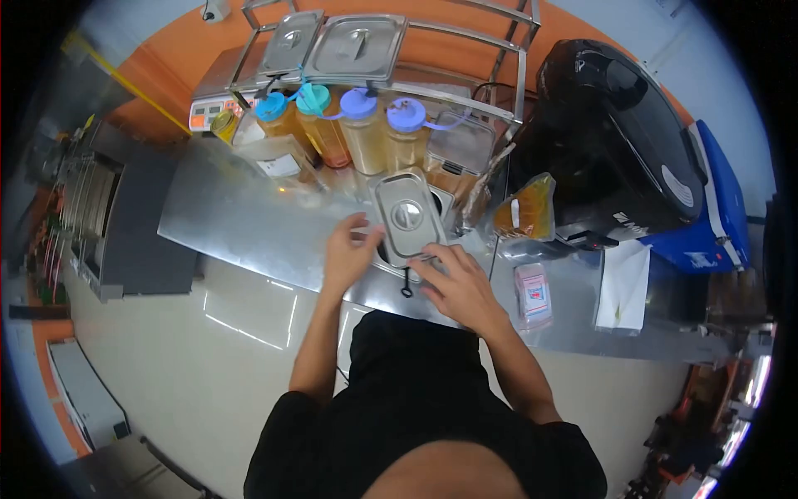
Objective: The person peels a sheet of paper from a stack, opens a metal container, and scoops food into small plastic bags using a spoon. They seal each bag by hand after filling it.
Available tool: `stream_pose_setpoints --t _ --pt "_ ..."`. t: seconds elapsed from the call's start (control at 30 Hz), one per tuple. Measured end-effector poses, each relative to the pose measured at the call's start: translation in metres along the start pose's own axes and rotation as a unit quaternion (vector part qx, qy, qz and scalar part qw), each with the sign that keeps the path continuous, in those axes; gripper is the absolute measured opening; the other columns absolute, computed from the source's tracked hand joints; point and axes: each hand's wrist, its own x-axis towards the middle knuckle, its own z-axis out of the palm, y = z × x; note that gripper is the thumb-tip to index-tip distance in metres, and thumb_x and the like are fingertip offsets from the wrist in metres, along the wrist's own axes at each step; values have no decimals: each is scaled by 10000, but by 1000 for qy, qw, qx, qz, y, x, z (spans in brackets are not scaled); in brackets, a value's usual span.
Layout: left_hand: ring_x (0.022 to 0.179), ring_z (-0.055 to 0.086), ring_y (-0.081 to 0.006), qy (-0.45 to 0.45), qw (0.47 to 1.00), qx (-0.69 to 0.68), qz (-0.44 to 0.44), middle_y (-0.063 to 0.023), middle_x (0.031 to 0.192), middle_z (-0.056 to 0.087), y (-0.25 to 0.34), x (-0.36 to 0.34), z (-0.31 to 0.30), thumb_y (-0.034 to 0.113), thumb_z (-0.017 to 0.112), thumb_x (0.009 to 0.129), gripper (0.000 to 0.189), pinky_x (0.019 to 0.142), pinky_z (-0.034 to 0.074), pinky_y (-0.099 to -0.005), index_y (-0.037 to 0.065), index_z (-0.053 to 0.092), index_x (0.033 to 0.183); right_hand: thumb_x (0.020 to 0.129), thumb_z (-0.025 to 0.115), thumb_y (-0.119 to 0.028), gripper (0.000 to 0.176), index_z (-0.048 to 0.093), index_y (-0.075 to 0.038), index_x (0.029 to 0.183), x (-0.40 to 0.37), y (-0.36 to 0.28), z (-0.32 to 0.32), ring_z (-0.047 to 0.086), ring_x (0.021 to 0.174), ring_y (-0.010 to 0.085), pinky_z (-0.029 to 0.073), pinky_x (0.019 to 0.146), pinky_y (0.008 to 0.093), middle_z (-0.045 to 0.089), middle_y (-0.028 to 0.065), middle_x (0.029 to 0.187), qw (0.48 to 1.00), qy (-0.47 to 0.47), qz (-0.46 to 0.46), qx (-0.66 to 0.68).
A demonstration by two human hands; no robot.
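Observation:
A steel lid (407, 216) with a round knob lies over a container sunk in the steel counter (241, 216). My left hand (349, 249) rests at the lid's left edge, fingers touching it. My right hand (457, 283) sits at the lid's near right corner, fingers curled over a thin dark utensil handle (406, 287) that pokes out toward me; whether it grips the handle is unclear.
Several syrup bottles (362, 125) with blue and teal caps stand behind the lid, under a rack with two lidded pans (353, 46). A black machine (615, 141) stands right, with a filled bag (525, 208), a small packet (532, 293) and white paper (623, 283).

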Motion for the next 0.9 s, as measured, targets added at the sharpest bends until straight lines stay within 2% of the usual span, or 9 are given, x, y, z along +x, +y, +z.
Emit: stream_pose_setpoints --t 0.1,0.2,0.27,0.33,0.5,0.63,0.73,0.8,0.9 --pt "787 705 -209 -46 998 45 20 -158 925 725 -3 18 13 230 772 821 369 657 540 -325 -34 670 1058 700 727 -80 290 703 -157 978 0 -4 32 617 884 235 543 706 367 595 30 1040 998 -34 29 36" --pt "740 708 -224 -95 995 -39 -7 -152 880 728 -6 31 19 205 768 814 367 669 544 -316 -52 664 1055 703 719 -55 244 702 -143 930 -7 -11 45 621 867 231 547 708 355 608 26 992 997 -14 63 36" --pt "680 648 -150 -84 987 -124 -62 -107 832 714 -11 38 14 136 710 857 313 599 495 -288 -59 647 1094 709 718 -44 235 705 -131 927 -10 -14 46 626 867 237 548 713 354 623 31 997 996 7 83 43" --pt "630 557 -69 -45 985 -141 -87 -47 807 686 -11 41 4 65 632 914 270 539 424 -249 -45 624 1160 741 720 -29 198 703 -84 930 -18 -21 46 641 875 254 545 738 361 660 56 1013 979 100 139 114" --pt "693 579 -68 -50 976 -169 -128 -58 874 695 -21 52 -50 79 605 946 283 588 438 -229 -59 610 1193 781 723 -11 163 694 -23 940 -22 -35 33 653 882 274 535 754 356 687 99 977 957 153 213 124" --pt "780 606 -72 -70 979 -144 -123 -77 934 705 -32 57 -87 90 592 957 307 676 462 -216 -73 597 1217 768 705 13 195 691 -33 957 -4 -28 31 654 900 276 538 757 365 686 100 1005 954 196 200 108" --pt "825 625 -106 -74 986 -90 -118 -112 962 707 -45 56 -106 89 596 951 331 734 474 -237 -92 583 1227 710 679 0 315 676 -83 1013 14 -8 46 640 952 271 555 775 360 683 76 1061 980 128 155 6" --pt "887 639 -156 -67 992 -28 -100 -164 1013 703 -55 56 -116 87 606 940 373 782 486 -271 -128 555 1241 698 681 7 335 680 -83 1020 13 -11 55 637 958 281 550 787 364 683 79 1081 985 91 146 16" --pt "910 641 -167 -79 991 -2 -110 -178 1030 701 -67 54 -128 96 602 941 386 800 485 -279 -139 548 1242 699 680 12 340 681 -76 1027 12 -23 48 636 941 278 542 799 364 688 75 1076 990 38 127 39"
